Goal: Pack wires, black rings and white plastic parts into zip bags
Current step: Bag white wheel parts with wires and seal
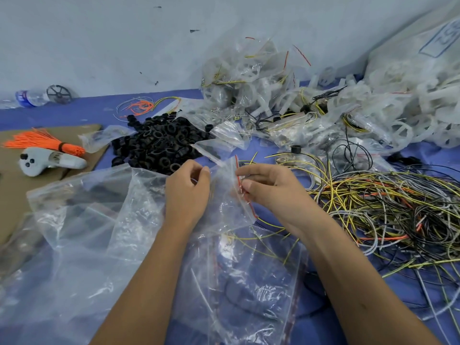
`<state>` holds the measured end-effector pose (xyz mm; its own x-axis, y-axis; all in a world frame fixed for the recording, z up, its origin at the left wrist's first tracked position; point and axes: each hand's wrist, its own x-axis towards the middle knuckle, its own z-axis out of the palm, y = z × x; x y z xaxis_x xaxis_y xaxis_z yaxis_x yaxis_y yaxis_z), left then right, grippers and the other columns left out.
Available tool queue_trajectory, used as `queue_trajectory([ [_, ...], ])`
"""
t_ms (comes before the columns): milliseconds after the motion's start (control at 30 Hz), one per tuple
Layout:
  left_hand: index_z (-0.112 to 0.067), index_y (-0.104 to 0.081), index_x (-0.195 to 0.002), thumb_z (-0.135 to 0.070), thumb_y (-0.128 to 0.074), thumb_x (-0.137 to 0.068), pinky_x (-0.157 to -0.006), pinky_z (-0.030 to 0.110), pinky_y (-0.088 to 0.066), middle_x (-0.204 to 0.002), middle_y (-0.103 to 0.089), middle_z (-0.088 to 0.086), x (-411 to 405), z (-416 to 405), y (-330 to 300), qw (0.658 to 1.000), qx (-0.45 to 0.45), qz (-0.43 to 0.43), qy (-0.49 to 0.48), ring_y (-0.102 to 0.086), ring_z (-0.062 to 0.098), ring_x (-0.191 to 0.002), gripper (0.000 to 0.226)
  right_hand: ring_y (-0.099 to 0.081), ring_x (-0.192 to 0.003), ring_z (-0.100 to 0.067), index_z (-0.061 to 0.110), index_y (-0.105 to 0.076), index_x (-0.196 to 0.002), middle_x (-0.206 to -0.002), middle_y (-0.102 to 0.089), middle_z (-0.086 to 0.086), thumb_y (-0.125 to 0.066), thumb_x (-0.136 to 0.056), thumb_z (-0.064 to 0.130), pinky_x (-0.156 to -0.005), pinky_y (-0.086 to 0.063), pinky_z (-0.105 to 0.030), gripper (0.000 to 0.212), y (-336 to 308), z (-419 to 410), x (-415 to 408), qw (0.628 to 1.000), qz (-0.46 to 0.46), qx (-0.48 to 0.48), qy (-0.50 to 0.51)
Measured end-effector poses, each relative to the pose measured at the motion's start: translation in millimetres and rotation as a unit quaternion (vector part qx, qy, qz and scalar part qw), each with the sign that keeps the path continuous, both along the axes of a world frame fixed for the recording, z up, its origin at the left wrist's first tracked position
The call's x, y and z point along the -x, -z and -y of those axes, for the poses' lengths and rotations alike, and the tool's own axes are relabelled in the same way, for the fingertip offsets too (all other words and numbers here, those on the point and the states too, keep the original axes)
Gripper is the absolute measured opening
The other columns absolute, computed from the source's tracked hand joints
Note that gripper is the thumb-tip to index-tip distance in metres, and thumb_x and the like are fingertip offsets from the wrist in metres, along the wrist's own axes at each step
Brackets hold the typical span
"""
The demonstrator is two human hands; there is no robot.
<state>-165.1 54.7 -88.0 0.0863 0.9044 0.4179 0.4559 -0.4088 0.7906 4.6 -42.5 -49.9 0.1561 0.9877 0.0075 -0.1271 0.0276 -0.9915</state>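
**Two hands hold a small zip bag open-end up, with rings ahead to the left and wires to the right**

A person sits at a blue tabletop (99, 108), seen from a head-worn camera looking down. Both bare hands meet in the middle of the view around one small clear zip bag (229, 202). The left hand (188, 192) has its fingers curled and pinches the bag's upper left edge. The right hand (268, 185) has its thumb and fingers closed on the bag's red zip strip (245, 195), which runs from upper left down to lower right. So the bag's mouth lies along its right side, under the right hand, and its body hangs toward the person. Whether anything is already inside cannot be told through the crumpled plastic.

The pile of black rings (159, 143) lies just beyond the left hand, away from the person; the left hand is the nearer one. The tangle of wires (388, 207), yellow, grey, black and orange, spreads just beside the right hand, on its outer side. White plastic parts (398, 100) and filled bags (249, 78) are heaped farther back on the right, against the wall.

More loose clear bags (87, 220) cover the near left tabletop. Whichever item goes in next, the reach looks short.
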Motion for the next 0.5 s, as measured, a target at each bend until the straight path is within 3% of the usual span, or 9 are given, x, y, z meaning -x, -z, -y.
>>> queue_trajectory([
  [67,-0.022,-0.049,-0.068,-0.036,-0.055,-0.099,-0.058,0.028,-0.037,-0.061,-0.052,-0.008,0,3,0,1.0,-0.004,-0.004,-0.001,-0.044,0.008,-0.058,0.034,-0.074,-0.085,-0.04,0.0,-0.06,-0.115,-0.101,-0.073,-0.019,-0.045,-0.101,-0.01,-0.082,-0.059,-0.039,0.023,0,0,3,0.999,-0.027,0.024,0.001],
  [133,-0.021,-0.047,-0.066,-0.041,-0.052,-0.099,-0.057,0.034,-0.037,-0.059,-0.05,-0.005,1,6,-2,0.999,-0.017,-0.026,-0.016,-0.044,0.011,-0.057,0.039,-0.074,-0.081,-0.043,0.004,-0.051,-0.114,-0.105,-0.074,-0.02,-0.044,-0.101,-0.012,-0.077,-0.057,-0.043,0.022,2,-1,4,0.998,-0.032,0.046,0.004],
  [233,-0.02,-0.048,-0.067,-0.056,-0.048,-0.095,-0.057,0.037,-0.041,-0.061,-0.054,-0.004,-3,13,-10,0.997,-0.04,-0.06,-0.041,-0.05,0.013,-0.058,0.045,-0.074,-0.069,-0.029,0.004,-0.053,-0.107,-0.093,-0.078,-0.013,-0.06,-0.094,-0.009,-0.062,-0.056,-0.034,0.019,7,-1,9,0.996,0.074,0.043,-0.012],
  [333,-0.021,-0.046,-0.068,-0.068,-0.051,-0.089,-0.059,0.039,-0.043,-0.059,-0.052,-0.004,-14,21,-19,0.998,-0.05,-0.043,-0.024,-0.05,0.016,-0.058,0.052,-0.073,-0.07,-0.015,0.011,-0.066,-0.098,-0.085,-0.079,0.0,-0.078,-0.08,0.006,-0.066,-0.059,-0.033,0.022,10,0,13,0.972,0.231,0.032,-0.017],
  [500,-0.015,-0.048,-0.075,-0.084,-0.058,-0.069,-0.064,0.036,-0.043,-0.064,-0.048,-0.008,-14,21,-22,0.999,0.038,0.021,0.032,-0.042,0.01,-0.057,0.07,-0.055,-0.058,0.015,0.027,-0.068,-0.119,-0.108,-0.075,0.012,-0.078,-0.074,0.041,-0.072,-0.044,-0.018,0.048,10,-1,17,0.927,0.376,0.002,-0.014],
])
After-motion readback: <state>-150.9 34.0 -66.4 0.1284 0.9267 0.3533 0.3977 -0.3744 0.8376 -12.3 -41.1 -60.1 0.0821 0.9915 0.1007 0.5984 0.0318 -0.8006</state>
